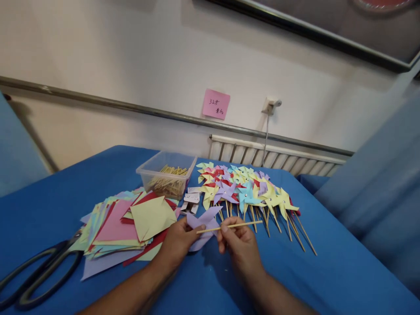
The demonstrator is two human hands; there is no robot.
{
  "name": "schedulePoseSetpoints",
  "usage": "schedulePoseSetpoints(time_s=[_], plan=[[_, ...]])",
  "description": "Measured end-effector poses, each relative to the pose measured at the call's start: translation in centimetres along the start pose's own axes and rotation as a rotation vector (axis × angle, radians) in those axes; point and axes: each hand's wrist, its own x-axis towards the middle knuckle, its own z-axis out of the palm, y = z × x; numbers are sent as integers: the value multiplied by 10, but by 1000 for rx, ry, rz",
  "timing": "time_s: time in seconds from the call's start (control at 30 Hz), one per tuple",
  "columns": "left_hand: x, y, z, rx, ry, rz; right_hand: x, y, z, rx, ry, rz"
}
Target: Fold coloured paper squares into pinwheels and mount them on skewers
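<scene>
A folded purple paper pinwheel [207, 220] is pinched in my left hand [180, 241], above the blue cloth. My right hand [239, 243] grips a thin wooden stick [246, 224] between thumb and fingers. The stick lies roughly level across the pinwheel, with its left end near my left thumb. Whether the stick is fixed to the pinwheel, I cannot tell. Just beyond my hands lies a pile of pinwheels [246, 196] in yellow, purple, blue and red, their sticks pointing toward me. By my left hand is a stack of coloured paper squares [118, 218].
Black-handled scissors [49, 267] lie at the left on the blue tablecloth [108, 168]. A clear plastic box [167, 173] of wooden sticks stands behind the paper, with a small open carton [190, 201] beside it. A radiator [275, 155] and wall are at the back.
</scene>
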Motion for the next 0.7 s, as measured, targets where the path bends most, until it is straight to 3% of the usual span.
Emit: schedulePoseSetpoints(time_s=[0.23, 0.43, 0.6, 0.7], plan=[[2, -8, -5, 13, -15, 3, -27, -2, 13, -256, -238, -54], [-4, -4, -4, -26, 37, -29, -35, -9, 11, -627, -581, -347], [-6, -2, -2, -50, 3, -33, -35, -14, 13, -717, -602, -268], [-5, -2, -4, -24, 1, -11, -34, -15, 13, -678, -531, -283]])
